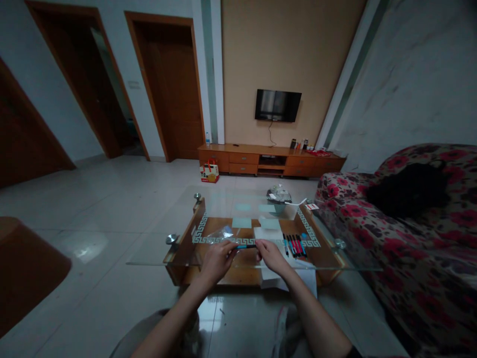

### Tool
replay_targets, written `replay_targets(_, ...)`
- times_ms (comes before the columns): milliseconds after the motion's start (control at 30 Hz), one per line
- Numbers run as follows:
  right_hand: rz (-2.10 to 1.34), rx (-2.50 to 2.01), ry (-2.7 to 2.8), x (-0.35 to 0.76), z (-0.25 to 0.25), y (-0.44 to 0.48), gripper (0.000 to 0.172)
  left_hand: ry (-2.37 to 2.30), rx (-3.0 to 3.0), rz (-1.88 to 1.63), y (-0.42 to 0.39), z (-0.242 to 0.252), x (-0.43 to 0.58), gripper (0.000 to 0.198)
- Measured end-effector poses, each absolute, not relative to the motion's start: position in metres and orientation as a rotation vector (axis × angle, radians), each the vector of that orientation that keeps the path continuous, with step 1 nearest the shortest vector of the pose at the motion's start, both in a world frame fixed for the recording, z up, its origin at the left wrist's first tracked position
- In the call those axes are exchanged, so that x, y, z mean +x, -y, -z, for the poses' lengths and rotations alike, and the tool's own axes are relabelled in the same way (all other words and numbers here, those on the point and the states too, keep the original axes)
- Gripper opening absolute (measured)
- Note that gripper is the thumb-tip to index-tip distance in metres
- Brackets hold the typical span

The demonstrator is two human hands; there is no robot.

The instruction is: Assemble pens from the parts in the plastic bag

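Both my hands hold one pen, blue and black, level above the near part of the glass table. The fingers of my left hand are closed on its left end. My right hand pinches the black right end. Just right of my right hand, several pens in black, red and blue lie side by side in a row. White paper sits behind and beneath my right hand. A crumpled clear plastic wrapper rests behind my left hand.
The glass table top has sharp overhanging edges and metal knobs. A dark bowl-like container with a plastic bag stands at the far right. A flowered sofa borders the right side. A brown rounded seat stands at left.
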State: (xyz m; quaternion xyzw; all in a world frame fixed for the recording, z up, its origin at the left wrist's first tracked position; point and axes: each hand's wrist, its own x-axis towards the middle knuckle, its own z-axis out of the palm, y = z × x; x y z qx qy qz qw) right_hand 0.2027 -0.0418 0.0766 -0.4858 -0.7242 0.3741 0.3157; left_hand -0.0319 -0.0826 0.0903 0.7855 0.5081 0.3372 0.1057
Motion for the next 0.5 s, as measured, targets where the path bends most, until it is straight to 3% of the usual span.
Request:
replay_targets(67,-0.936,-1.410,1.899,0.217,-0.074,0.018,0.056,-1.476,2.182,-1.024,0.066,-0.082,-0.036,0.019)
replay_targets(167,-0.596,-1.852,1.697,0.252,-0.055,-0.009,0.041,-1.380,1.907,-1.072,0.042,-0.058,-0.041,0.022)
replay_targets(200,-0.458,-2.057,1.583,0.265,-0.044,-0.015,0.045,-1.341,1.792,-1.070,0.034,-0.049,-0.041,0.025)
replay_targets(267,-0.250,-2.420,1.394,0.288,-0.023,-0.024,0.073,-1.272,1.516,-1.068,0.019,-0.031,-0.040,0.030)
replay_targets(333,-0.266,-2.591,1.355,0.305,-0.004,-0.031,0.094,-1.192,1.305,-1.062,0.006,-0.017,-0.036,0.032)
replay_targets(400,-0.315,-2.653,1.384,0.315,0.008,-0.039,0.098,-1.139,1.171,-1.029,-0.004,-0.009,-0.033,0.033)
replay_targets(500,-0.376,-2.710,1.428,0.320,0.016,-0.051,0.088,-1.066,1.027,-0.927,-0.014,-0.003,-0.032,0.033)
